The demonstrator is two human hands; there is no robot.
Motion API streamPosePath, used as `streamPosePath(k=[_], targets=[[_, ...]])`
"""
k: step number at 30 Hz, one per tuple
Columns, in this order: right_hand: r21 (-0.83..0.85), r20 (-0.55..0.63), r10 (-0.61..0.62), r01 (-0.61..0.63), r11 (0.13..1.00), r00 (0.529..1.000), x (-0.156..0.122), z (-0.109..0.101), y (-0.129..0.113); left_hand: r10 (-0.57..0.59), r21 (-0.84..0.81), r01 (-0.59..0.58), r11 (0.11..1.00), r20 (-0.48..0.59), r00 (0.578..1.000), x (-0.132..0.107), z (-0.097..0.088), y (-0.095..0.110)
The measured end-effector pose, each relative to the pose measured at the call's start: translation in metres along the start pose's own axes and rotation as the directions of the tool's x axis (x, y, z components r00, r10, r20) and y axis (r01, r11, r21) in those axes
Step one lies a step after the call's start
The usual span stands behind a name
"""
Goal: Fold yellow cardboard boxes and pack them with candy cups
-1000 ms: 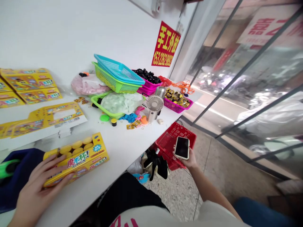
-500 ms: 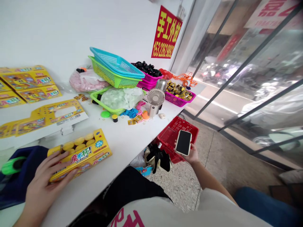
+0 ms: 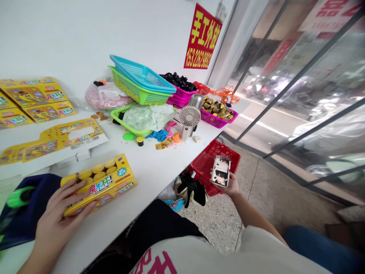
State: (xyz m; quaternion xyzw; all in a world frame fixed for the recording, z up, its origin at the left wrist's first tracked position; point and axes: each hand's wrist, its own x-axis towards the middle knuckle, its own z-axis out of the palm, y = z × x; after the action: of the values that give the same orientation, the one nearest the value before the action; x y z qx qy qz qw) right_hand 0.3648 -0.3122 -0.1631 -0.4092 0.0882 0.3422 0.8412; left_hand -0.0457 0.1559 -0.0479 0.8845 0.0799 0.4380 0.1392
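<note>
My left hand [image 3: 58, 220] rests on the near end of a yellow toy box [image 3: 99, 184] lying on the white table [image 3: 151, 167]; its fingers curl over the box's top and front. The box has a window showing yellow round pieces. My right hand [image 3: 230, 186] is held out beyond the table's edge, above the floor, shut on a phone [image 3: 220, 172] whose screen is lit. A red basket [image 3: 213, 161] stands on the floor just behind the phone.
Flat yellow box blanks [image 3: 57, 139] and stacked boxes [image 3: 34, 101] lie at the left. Blue and green baskets [image 3: 139, 83], a small fan [image 3: 188, 121], pink trays [image 3: 218, 116] and small loose parts crowd the table's far end. A dark blue cloth [image 3: 25, 213] lies beside my left hand. Glass doors stand at right.
The phone's screen, dark before, is now lit. The view has shifted slightly; both hands keep their places.
</note>
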Motion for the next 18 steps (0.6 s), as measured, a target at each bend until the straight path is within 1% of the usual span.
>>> streamPosePath(k=[3,7,11,14,18], targets=[[-0.016,-0.017,-0.003,0.003,1.000,1.000,0.003,0.001,0.001,0.001,0.002,-0.001,1.000,-0.011,1.000,0.001,0.000,0.003],[-0.025,-0.046,-0.045,0.044,0.999,0.998,0.004,0.002,0.002,-0.015,0.016,0.015,1.000,-0.012,1.000,0.002,-0.001,0.004],[-0.039,-0.038,-0.088,0.087,0.995,0.995,0.004,0.008,-0.002,-0.031,0.022,0.031,0.999,0.000,1.000,0.000,-0.002,0.002],[-0.055,-0.016,-0.126,0.125,0.991,0.992,0.005,0.021,-0.012,-0.035,0.017,0.035,0.999,0.001,0.999,0.000,-0.002,0.003],[-0.092,0.058,-0.179,0.184,0.979,0.982,0.004,0.049,-0.034,-0.031,0.029,0.031,0.999,0.007,0.999,0.001,-0.001,0.004]])
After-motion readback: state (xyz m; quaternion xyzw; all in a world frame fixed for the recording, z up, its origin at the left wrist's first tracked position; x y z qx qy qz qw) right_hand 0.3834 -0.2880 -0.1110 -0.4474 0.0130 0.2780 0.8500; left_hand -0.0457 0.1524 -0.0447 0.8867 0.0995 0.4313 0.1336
